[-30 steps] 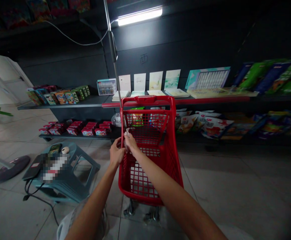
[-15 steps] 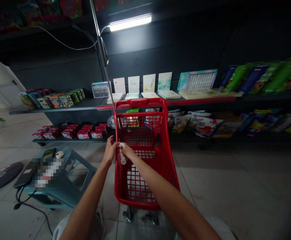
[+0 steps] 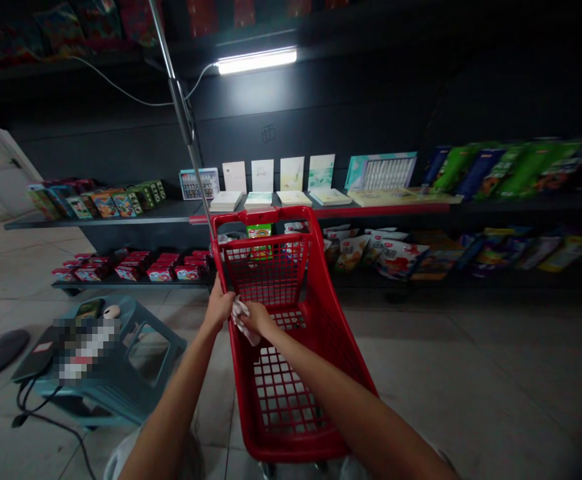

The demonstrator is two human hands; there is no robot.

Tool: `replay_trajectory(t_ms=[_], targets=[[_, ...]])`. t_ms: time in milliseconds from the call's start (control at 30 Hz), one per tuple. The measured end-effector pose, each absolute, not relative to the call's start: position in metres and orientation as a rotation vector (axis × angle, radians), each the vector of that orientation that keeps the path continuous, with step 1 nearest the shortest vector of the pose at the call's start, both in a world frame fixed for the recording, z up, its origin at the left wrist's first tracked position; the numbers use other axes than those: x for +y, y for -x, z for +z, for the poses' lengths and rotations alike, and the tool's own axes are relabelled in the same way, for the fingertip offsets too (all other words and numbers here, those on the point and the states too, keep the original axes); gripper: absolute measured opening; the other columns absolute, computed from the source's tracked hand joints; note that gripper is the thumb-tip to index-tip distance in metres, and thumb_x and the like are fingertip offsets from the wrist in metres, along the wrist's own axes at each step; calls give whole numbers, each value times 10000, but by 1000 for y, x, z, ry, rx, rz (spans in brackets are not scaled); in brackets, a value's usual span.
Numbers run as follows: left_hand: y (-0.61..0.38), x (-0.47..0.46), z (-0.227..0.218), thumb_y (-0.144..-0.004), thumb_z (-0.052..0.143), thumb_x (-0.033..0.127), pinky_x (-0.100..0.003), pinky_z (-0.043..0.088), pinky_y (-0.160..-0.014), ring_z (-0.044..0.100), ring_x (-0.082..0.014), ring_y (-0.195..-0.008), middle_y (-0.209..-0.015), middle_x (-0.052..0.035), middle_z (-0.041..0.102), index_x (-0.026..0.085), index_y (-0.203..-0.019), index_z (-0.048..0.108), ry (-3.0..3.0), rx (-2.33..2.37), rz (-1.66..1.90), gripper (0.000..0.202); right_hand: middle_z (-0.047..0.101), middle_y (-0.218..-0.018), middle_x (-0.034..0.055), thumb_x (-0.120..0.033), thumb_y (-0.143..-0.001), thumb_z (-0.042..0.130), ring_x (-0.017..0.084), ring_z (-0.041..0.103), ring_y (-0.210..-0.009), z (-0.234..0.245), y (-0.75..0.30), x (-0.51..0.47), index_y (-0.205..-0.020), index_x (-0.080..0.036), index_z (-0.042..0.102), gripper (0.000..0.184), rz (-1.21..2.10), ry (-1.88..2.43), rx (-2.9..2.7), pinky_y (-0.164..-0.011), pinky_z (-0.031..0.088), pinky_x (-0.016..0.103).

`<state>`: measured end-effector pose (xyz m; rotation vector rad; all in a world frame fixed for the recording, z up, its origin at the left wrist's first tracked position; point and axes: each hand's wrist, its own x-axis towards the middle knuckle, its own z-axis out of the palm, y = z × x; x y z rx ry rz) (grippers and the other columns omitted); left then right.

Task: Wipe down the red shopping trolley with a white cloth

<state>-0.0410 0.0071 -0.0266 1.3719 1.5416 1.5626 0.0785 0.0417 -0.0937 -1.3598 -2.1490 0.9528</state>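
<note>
A red plastic shopping cart (image 3: pixel 333 353) stands in front of me, with a thin metal pole (image 3: pixel 183 113) rising from its far left corner. My left hand (image 3: pixel 218 307) is closed around the cart's left side rail. Just to its right, my right hand (image 3: pixel 258 319) grips a crumpled white cloth (image 3: pixel 241 321) pressed against that same rail. Both forearms reach forward over the cart's near end. Items stand behind the far wall of the cart, and the mesh blurs them.
Dark shelves (image 3: pixel 121 220) with boxes, cards and colourful packets run along the wall behind the cart. To the left, a teal plastic stool (image 3: pixel 143 393) holds a pixelated object, a phone and a white mouse. Cables trail over the tiled floor.
My right hand and the cloth have slid along the rail toward me. The cart now sits further forward in view, and the whole scene has shifted left and down.
</note>
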Motion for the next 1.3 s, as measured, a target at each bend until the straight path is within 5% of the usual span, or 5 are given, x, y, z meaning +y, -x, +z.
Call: replay_trajectory(t_ms=[333, 633, 800, 1167, 1300], targets=[[47, -5, -30, -661, 518, 90, -358, 380, -1165, 566, -257, -1317, -1453, -48, 618, 189, -1524, 495, -1303, 1665, 1523, 869, 522, -1233, 157, -174, -839, 540, 254, 550, -1158, -19, -110, 151, -1283, -138, 597, 449, 321, 1332, -1063, -1074, 421, 378], [49, -8, -27, -707, 523, 119, -348, 419, -1116, 607, -243, -1230, -1382, -55, 658, 183, -1507, 508, -1348, 1668, 1477, 802, 564, -1406, 110, -73, -906, 462, 242, 524, -1263, -139, -33, 96, -1337, -229, 618, 484, 261, 1044, -2244, -1003, 509, 349], [59, -9, -25, -685, 511, 104, -340, 457, -1041, 640, -237, -1110, -1282, -55, 696, 175, -1508, 496, -1342, 1715, 1434, 826, 649, -1201, 92, -121, -888, 569, 211, 614, -1122, -172, -91, 96, -1169, -255, 699, 337, 300, 1017, -2489, -963, 539, 337], [69, -5, -29, -635, 523, 86, -389, 467, -1062, 640, -254, -1109, -1235, -53, 714, 189, -1451, 577, -1270, 1657, 1537, 824, 583, -1357, 67, -93, -936, 538, 229, 523, -1274, -32, -95, 156, -1337, -279, 644, 454, -10, 873, -2116, -1053, 482, 347], [71, -5, -31, -635, 533, 88, -380, 495, -1027, 646, -247, -1077, -1199, -53, 725, 189, -1463, 563, -1262, 1644, 1547, 835, 576, -1387, 59, -155, -985, 495, 244, 519, -1283, -52, -103, 145, -1309, -291, 670, 393, 13, 1001, -2060, -1044, 486, 354]])
